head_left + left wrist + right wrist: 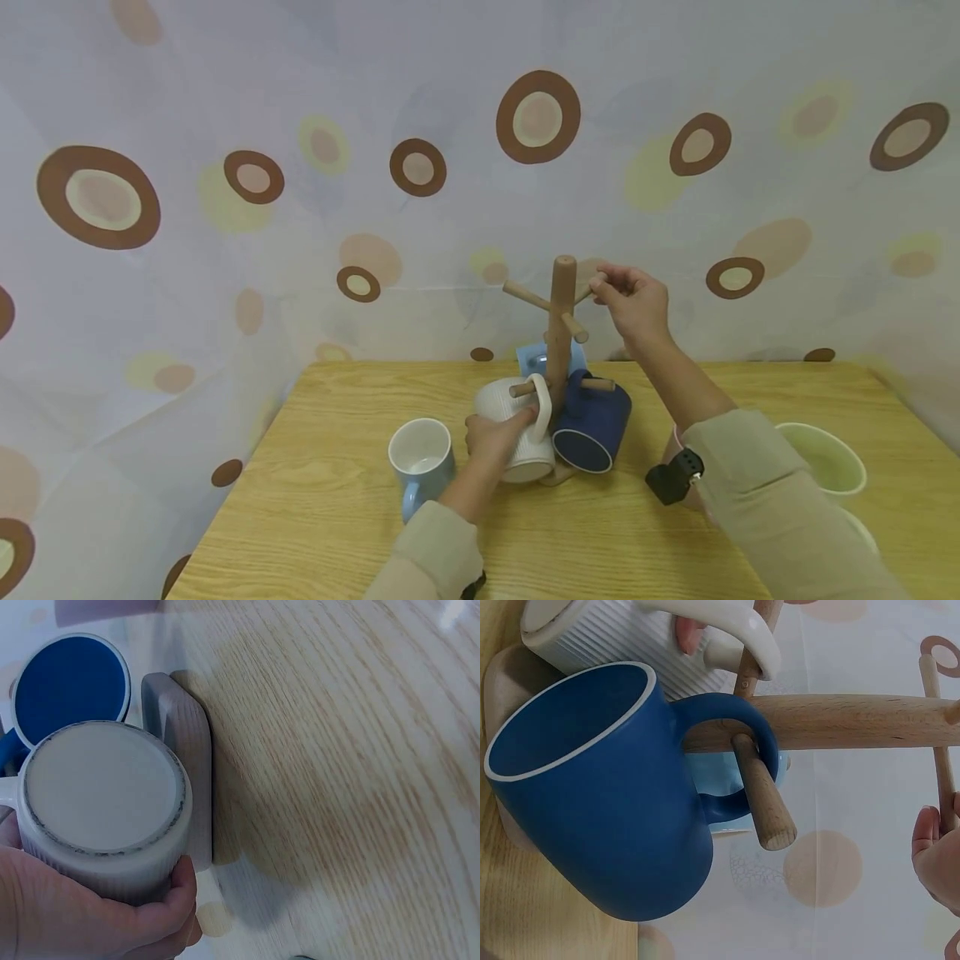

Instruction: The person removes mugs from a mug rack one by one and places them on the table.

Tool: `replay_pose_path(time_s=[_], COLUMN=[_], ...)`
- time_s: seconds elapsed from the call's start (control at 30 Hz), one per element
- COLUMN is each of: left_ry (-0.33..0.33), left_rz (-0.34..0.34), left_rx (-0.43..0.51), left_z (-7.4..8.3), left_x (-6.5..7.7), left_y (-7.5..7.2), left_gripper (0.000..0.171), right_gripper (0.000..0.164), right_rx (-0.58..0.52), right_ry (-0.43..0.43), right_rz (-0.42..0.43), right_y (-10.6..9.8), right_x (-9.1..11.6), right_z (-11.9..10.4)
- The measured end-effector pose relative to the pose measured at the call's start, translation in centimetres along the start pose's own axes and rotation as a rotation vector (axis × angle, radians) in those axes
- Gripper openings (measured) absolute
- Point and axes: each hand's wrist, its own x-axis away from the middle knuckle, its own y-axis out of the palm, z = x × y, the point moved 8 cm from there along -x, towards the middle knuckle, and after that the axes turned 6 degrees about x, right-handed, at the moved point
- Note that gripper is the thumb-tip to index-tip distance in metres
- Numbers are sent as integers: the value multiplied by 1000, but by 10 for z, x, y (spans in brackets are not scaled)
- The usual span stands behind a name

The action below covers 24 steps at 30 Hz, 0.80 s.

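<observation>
A wooden mug tree (564, 283) stands on the table. My left hand (491, 442) grips the body of a white ribbed mug (497, 402), whose handle loops over a lower peg. In the left wrist view, the white mug's base (105, 787) faces the camera, with fingers curled beneath. High on the right, my right hand (633, 304) pinches the end of an upper peg between thumb and fingers. A dark blue mug (615, 810) hangs by its handle from another lower peg, tilted mouth-down. Behind the post a light blue mug (534, 363) is mostly hidden.
To the left, a light blue mug (433, 483) with a white inside stands upright on the table (322, 483). Near my right sleeve are a partly covered pink cup (671, 450) and a pale green cup (832, 467). A patterned curtain (450, 233) hangs behind the table.
</observation>
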Motion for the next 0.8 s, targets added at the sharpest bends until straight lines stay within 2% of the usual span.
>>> replay_pose_path(time_s=[0.3,0.43,0.6,0.8], left_ry=[34,51,67,93], left_rz=[-27,-39,-42,-28], left_rx=[-9,-1,34,66], left_z=[1,0,-2,-3], left_x=[-5,-7,-7,-8], left_y=[-3,-5,-8,-10], left_gripper=[86,84,84,84], right_gripper=[10,22,10,10], right_rx=[1,3,8,-1], right_ry=[-13,-12,-6,-16], right_rz=[-7,-10,-9,-5], right_y=[1,1,1,0], right_x=[0,1,1,-1], right_z=[-1,-1,-1,-1])
